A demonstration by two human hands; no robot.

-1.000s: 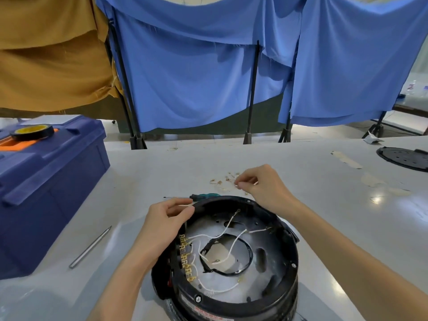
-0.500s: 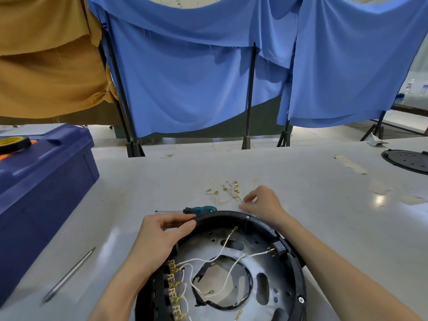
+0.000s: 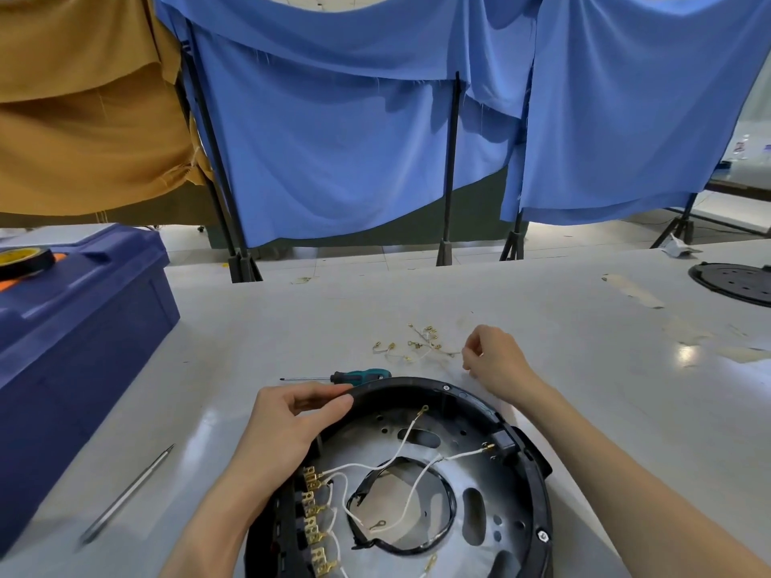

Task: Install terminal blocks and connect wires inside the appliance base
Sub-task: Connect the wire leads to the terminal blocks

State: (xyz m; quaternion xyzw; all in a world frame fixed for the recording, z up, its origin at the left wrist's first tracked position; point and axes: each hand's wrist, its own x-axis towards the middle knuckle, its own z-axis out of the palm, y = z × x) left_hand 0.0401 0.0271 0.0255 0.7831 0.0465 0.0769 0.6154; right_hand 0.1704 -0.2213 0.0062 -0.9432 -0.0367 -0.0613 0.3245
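Note:
The round black appliance base (image 3: 492,415) lies open side up near the table's front edge. Inside it, white wires (image 3: 400,444) run from a row of brass terminals (image 3: 313,519) on the left wall across a grey metal plate. My left hand (image 3: 288,427) grips the base's rim at the upper left. My right hand (image 3: 492,360) is on the table just behind the base, fingers curled and pinching at the end of a thin wire from the loose pile of wires with brass terminals (image 3: 417,346).
A green-handled screwdriver (image 3: 350,375) lies just behind the base. A metal rod (image 3: 129,492) lies at front left, beside a blue toolbox (image 3: 75,327) with a tape roll (image 3: 25,260) on top. A black round plate (image 3: 734,281) sits at far right.
The view has tilted up and the base now sits lower in frame. My right hand moved from above the base's rim out to the loose wire pile on the table. My left hand stays on the rim.

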